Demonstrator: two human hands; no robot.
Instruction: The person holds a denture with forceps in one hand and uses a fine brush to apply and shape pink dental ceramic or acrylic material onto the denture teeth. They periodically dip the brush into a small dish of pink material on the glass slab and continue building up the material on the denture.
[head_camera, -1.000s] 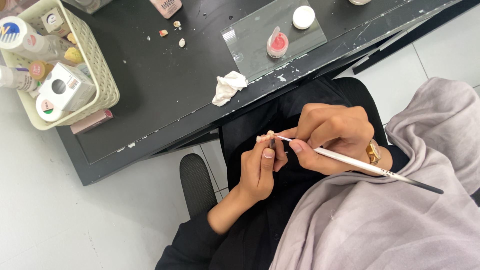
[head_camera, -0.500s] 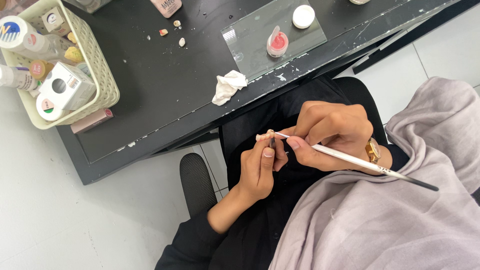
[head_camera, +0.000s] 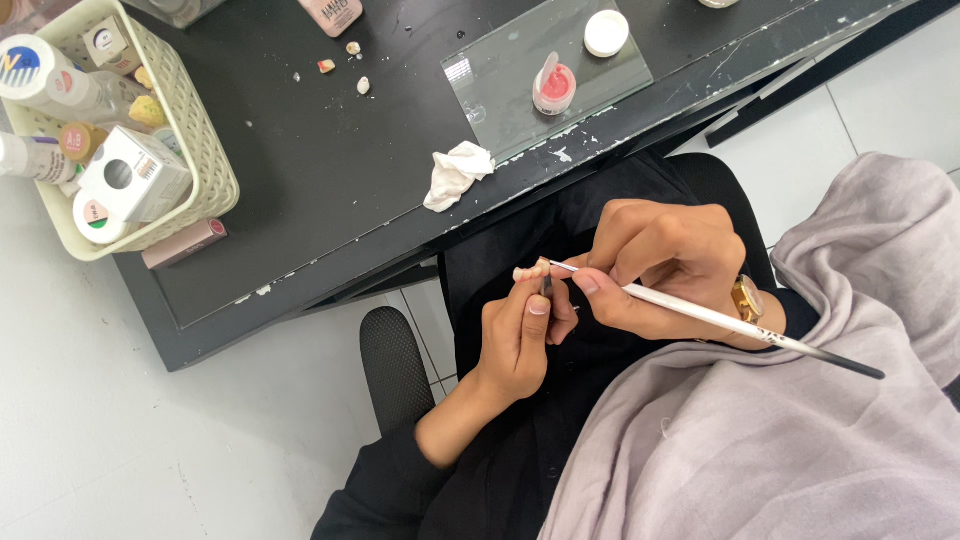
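Hands working over a lap, left hand (head_camera: 520, 335) pinching a small pink piece (head_camera: 530, 270), right hand (head_camera: 665, 265) gripping a white brush (head_camera: 700, 316) touching it, cream basket (head_camera: 205, 160) of white bottles and a white box (head_camera: 135, 175) sitting on the black table (head_camera: 320, 190).

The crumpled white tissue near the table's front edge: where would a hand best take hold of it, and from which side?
Pinch the crumpled tissue at its raised upper bunch, coming straight down from above. It lies loose on the black table, with open surface around it, and its creased folds likely give fingers something to catch; the glass slab beside it is best avoided.
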